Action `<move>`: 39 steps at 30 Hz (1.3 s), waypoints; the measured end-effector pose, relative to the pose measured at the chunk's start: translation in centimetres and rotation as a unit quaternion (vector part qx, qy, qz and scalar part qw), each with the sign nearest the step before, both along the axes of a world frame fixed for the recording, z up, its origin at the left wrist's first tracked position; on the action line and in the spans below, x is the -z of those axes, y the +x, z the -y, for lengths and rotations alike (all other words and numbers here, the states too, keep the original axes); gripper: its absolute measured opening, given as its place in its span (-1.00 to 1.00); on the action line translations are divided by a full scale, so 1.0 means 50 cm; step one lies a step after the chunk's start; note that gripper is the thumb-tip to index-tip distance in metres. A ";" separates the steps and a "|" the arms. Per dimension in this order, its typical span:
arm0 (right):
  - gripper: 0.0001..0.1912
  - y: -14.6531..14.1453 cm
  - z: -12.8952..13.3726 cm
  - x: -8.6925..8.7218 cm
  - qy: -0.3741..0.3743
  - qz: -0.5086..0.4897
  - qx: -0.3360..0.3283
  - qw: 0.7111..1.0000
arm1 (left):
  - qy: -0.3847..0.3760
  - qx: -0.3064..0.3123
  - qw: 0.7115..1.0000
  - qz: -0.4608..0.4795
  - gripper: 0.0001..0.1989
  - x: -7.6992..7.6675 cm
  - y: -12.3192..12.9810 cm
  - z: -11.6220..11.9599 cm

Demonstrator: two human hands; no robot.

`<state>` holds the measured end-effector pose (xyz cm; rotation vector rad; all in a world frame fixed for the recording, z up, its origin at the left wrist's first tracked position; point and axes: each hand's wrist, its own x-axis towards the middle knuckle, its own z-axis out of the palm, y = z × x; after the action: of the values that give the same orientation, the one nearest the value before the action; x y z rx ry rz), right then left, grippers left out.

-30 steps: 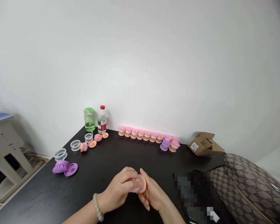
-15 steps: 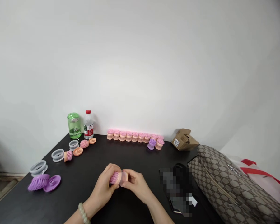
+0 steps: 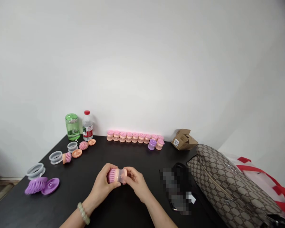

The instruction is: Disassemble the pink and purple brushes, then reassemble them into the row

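Note:
Between my two hands, above the black table, a pink scalp massage brush (image 3: 120, 176) lies on its side, its bristles to the left and its orange end cap to the right. My left hand (image 3: 104, 181) is closed around the bristle end. The fingers of my right hand (image 3: 136, 183) grip the cap end. A clear section shows in the middle of the brush. Loose parts lie to the left: clear rings (image 3: 55, 157), a purple bristle head (image 3: 36, 185), a purple cap (image 3: 50, 186), pink bristle heads (image 3: 66, 157) and orange caps (image 3: 77, 153).
Several pink brushes (image 3: 129, 136) stand in a row along the wall, with a purple brush (image 3: 152, 144) in front. A green container (image 3: 72, 127) and a water bottle (image 3: 87, 126) stand at back left. At right are a cardboard box (image 3: 184, 140), a patterned bag (image 3: 224, 180) and blurred items (image 3: 178, 186).
My right hand's fingers have shifted on the cap end, and more of the clear section and cap shows. The brush has moved slightly left in view, as has the whole scene.

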<state>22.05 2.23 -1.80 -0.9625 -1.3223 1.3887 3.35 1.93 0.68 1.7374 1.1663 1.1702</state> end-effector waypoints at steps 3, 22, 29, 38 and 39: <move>-0.38 -0.004 -0.003 0.009 -0.063 -0.007 -0.039 0.997 | 0.067 0.040 0.997 -0.016 -0.81 -0.006 0.003 0.009; -0.32 -0.008 0.007 0.014 -0.142 -0.032 -0.062 0.987 | 0.137 0.112 0.983 -0.051 -0.65 -0.001 0.004 0.021; -0.34 0.000 0.000 0.022 -0.069 -0.023 0.039 0.997 | 0.058 0.018 0.998 -0.032 -0.62 0.001 0.005 0.011; -0.51 0.008 0.015 -0.009 0.286 0.280 0.048 0.915 | -0.009 -0.017 1.000 0.001 -0.36 0.031 0.006 0.003; -0.53 0.003 0.017 -0.009 0.288 0.296 0.054 0.909 | -0.002 -0.016 1.000 -0.001 -0.34 0.037 0.008 0.003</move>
<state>22.20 1.39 -1.36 -1.0500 -1.9472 0.5483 3.73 1.78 -1.16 1.7226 1.2007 1.1843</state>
